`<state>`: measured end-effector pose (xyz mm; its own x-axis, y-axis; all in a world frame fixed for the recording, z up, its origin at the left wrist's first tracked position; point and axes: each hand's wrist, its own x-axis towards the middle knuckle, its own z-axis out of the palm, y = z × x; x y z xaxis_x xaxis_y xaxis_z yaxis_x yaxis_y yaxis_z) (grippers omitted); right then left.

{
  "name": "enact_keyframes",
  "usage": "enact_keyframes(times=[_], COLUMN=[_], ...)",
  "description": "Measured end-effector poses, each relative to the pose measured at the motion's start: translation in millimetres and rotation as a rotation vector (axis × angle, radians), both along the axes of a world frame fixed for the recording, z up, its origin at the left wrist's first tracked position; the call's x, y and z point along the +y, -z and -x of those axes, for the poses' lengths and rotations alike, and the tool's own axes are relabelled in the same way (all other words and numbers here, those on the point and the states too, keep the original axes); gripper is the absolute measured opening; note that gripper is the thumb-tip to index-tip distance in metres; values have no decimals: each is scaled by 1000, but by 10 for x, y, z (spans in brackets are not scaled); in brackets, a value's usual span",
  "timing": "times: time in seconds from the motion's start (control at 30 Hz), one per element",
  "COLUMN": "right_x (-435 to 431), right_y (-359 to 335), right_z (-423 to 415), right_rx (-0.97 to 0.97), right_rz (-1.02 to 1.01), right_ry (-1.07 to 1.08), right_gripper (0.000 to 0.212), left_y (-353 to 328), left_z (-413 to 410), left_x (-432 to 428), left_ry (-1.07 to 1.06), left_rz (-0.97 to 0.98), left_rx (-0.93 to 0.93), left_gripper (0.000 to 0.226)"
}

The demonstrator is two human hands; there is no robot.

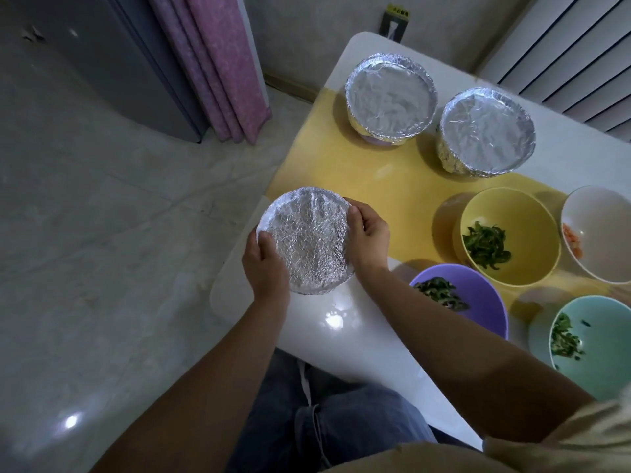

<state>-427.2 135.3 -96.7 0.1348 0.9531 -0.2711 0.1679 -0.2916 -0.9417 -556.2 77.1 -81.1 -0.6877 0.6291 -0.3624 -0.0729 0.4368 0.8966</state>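
A bowl covered with crinkled aluminium foil [307, 238] sits at the near-left corner of the white table [362, 339]. My left hand [264, 261] grips its left rim, thumb on top of the foil. My right hand [368, 233] grips the right rim, fingers curled around the edge. The bowl under the foil is hidden.
Two more foil-covered bowls [391, 97] [486, 131] stand at the back on a yellow mat [386, 186]. A yellow bowl [508, 233], a purple bowl [461, 298] and a teal bowl [590, 343] hold chopped greens. A white bowl [601, 230] is at the right edge. Tiled floor lies left.
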Motion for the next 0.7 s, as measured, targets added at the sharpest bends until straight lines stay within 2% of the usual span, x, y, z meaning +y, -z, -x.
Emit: enact_keyframes(times=[0.17,0.23,0.3,0.4,0.57,0.7], right_x=[55,125,234,363,388,395], right_y=[-71,-119,-134,-120,-7,-59], right_z=[-83,-158,-211,-154,-48,-37], right_rx=[4,65,89,57,130,79], right_rz=[26,44,34,45,76,88], right_ry=[-84,-157,-255,-372,-314,-331], right_gripper=[24,30,38,33,20,21], left_y=[-37,-91,-137,-98,41,72], left_z=[90,194,306,385,373,376], left_x=[2,49,154,280,332,340], left_ry=[46,124,223,418,400,409], left_rz=[52,60,15,-64,-122,-134], left_rx=[-57,-17,13,98,286,346], left_gripper=[25,17,31,31,32,31])
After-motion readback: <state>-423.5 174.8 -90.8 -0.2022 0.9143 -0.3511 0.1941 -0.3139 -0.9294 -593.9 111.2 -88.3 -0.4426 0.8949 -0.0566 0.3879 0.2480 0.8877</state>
